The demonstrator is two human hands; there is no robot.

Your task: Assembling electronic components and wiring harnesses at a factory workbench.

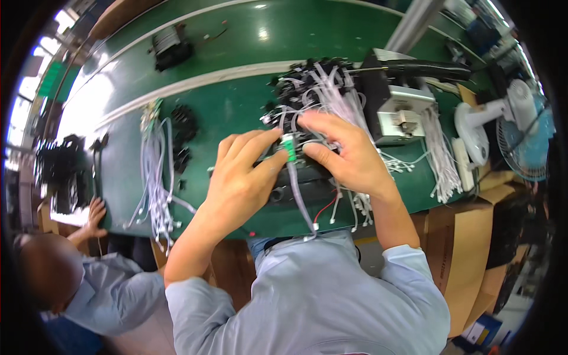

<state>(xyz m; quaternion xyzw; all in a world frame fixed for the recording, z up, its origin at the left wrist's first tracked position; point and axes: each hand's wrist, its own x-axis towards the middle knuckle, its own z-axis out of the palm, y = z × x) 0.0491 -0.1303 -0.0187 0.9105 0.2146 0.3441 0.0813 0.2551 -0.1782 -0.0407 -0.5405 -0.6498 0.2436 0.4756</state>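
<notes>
Green circuit board [289, 149] sits mid-view, just off the L hand's [239, 177] thumb & index tips, on their right; it looks to touch the thumb tip, though whether L fingers really grip it I can't tell. Its long axis runs approx. away from the wearer, w/ a white connector at the far end; grey cable [300, 195] trails from the near end toward the wearer, over a black housing [307, 177]. L hand is nearer — R hand [358, 157] is over on the board's other side, thumb & index spread well apart, nothing seen held between them. So the board lies between the two hands, left of the R thumb.

Hard to make out: R index is motion-blurred, its tip not crisp; L fingertips' undersides are hidden, & the hands cover part of the housing, so can't say if board rests on it or is held clear.

Around: pile of black parts w/ white cables [334, 89] beyond the R hand, metal-fronted box [402, 115] to its right, loose cable bundle [157, 189] on the left side of the green table [216, 97]. Co-worker's hand [94, 218] at far left, on the table edge — well apart from the board.
</notes>
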